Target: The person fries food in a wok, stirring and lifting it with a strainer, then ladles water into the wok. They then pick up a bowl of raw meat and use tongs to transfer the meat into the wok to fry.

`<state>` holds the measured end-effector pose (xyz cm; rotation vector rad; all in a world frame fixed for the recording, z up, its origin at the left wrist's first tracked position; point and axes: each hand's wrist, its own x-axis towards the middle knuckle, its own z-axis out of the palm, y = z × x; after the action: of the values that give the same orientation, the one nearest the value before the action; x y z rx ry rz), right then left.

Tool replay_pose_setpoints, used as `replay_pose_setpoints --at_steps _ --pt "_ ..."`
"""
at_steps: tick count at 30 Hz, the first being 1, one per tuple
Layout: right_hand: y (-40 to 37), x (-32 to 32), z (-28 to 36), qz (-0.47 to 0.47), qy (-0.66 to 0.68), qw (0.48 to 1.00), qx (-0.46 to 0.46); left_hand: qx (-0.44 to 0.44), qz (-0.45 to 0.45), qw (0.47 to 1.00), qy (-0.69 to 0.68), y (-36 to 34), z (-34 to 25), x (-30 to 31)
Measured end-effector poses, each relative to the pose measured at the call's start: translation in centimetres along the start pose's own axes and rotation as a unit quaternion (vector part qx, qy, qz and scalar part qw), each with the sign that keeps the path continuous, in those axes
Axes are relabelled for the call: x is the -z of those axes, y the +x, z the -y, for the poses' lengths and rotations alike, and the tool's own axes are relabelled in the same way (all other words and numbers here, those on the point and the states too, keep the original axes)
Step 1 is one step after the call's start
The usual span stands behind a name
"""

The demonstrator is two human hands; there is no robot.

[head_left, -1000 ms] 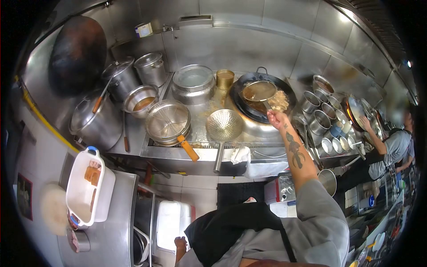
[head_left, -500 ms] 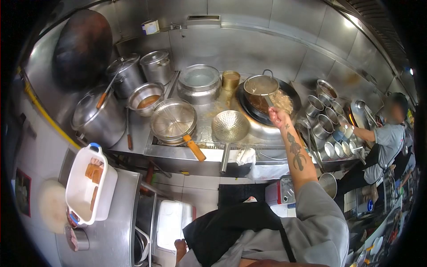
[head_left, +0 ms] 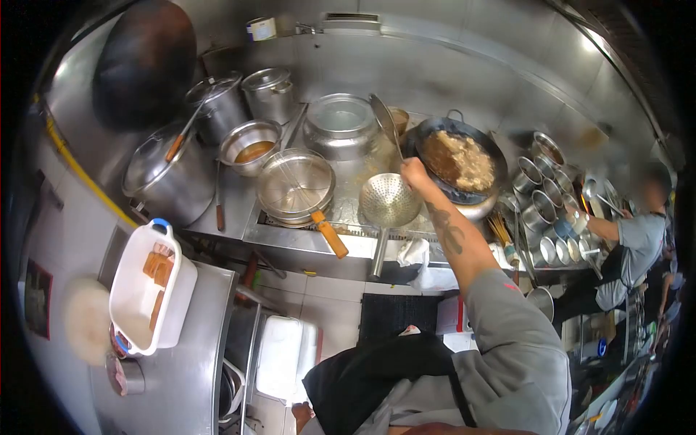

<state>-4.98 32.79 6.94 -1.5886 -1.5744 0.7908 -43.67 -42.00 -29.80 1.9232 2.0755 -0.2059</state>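
Observation:
My right hand (head_left: 415, 174) is closed around the handle of a round strainer (head_left: 383, 119). The strainer is raised and tilted nearly edge-on, left of the wok, overlapping a brass-coloured pot (head_left: 399, 118) in this view. Brown liquid and a mass of pale brown food (head_left: 467, 161) fill the dark wok (head_left: 495, 154) on the stove. Just below my right hand, a perforated ladle (head_left: 390, 199) lies on the stove top. My left hand (head_left: 303, 416) hangs low beside the black apron, its fingers mostly hidden.
Left along the stove sit a wooden-handled sieve (head_left: 296, 181), a bowl of brown liquid (head_left: 251, 148) and lidded stockpots (head_left: 170, 181). A white tub (head_left: 138, 312) rests on the steel side table (head_left: 181, 333). Another person (head_left: 631, 239) works at the right beside metal containers (head_left: 540, 210).
My right hand has swung the strainer left, off the wok, and turned it edge-on. The wok's contents now show fully. The view has shifted slightly.

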Motion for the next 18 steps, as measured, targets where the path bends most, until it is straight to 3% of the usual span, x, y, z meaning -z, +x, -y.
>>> replay_pose_setpoints --at_steps 1,3,4,7,9,11,14,15,16,17,18 --pt "0.3 -0.3 -1.1 -0.032 -0.018 0.999 0.012 0.009 -0.009 1.0 -0.002 -0.8 -0.1 -0.3" --pt "-3.0 2.3 1.9 0.012 0.1 0.995 -0.023 0.061 0.06 0.996 -0.038 1.0 -0.5 0.1" --pt "-4.9 4.2 3.7 0.033 0.159 0.986 -0.038 0.063 0.072 0.995 -0.038 1.6 -0.6 0.2" --pt "-8.7 10.2 3.9 -0.017 0.183 0.983 -0.012 0.03 0.083 0.996 -0.013 3.8 -0.1 0.4" --pt "-11.9 15.0 3.8 -0.06 0.16 0.985 -0.032 0.004 0.081 0.997 0.009 5.4 0.3 0.5" --pt "-15.3 19.9 4.2 -0.068 0.054 0.992 -0.088 -0.026 0.072 0.996 0.033 7.2 0.5 1.0" --pt "-15.3 23.9 -3.0 -0.109 0.04 0.992 -0.059 -0.07 0.039 0.996 0.037 10.9 0.4 2.5" --pt "-15.3 25.0 -5.2 -0.101 0.03 0.991 -0.077 0.093 0.057 0.976 -0.189 12.1 -0.7 2.4" --pt "-15.7 26.1 -6.6 -0.094 0.022 0.991 -0.096 0.25 -0.002 0.881 -0.402 13.5 -1.7 2.3" --pt "-16.3 26.8 -6.9 -0.086 0.03 0.989 -0.12 0.387 -0.02 0.715 -0.581 14.3 -2.8 3.2" --pt "-17.0 27.1 -6.4 -0.076 0.039 0.986 -0.143 0.376 0.003 0.726 -0.576 14.9 -3.4 4.6"
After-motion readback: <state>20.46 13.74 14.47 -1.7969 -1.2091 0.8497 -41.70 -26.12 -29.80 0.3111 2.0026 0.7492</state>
